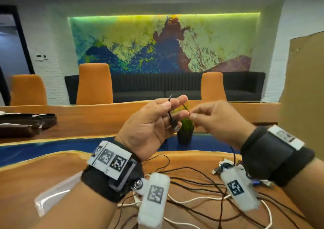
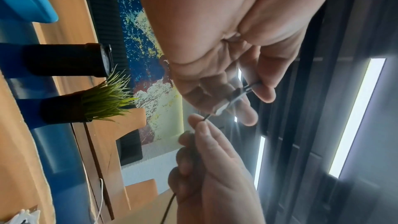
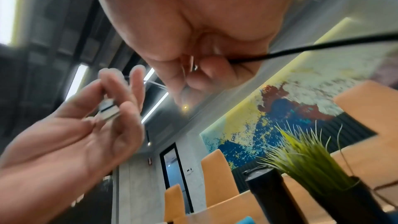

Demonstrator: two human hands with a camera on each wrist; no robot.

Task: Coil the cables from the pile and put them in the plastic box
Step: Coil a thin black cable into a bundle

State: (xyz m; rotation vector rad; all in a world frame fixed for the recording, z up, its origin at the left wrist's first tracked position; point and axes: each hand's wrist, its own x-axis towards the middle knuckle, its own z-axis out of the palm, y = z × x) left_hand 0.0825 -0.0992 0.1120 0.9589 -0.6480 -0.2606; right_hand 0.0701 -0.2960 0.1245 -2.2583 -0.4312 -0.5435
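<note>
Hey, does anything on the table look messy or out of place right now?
Yes: the cable pile on the wooden table is a loose tangle of black and white leads crossing each other, none coiled. Only one black cable is lifted, held by the left hand and pinched by the right hand.

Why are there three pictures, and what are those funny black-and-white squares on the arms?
A person wears three cameras: one on the head, one on each wrist. The squares are printed tags on the wrist straps that carry the cameras. The big picture looks down from the head; the other two look along each hand. The left hand pinches a thin black cable near its silver plug, and the right hand pinches the same cable further along. Below, more black and white cables lie tangled in a pile on the wooden table. A small green potted plant stands behind.
</note>
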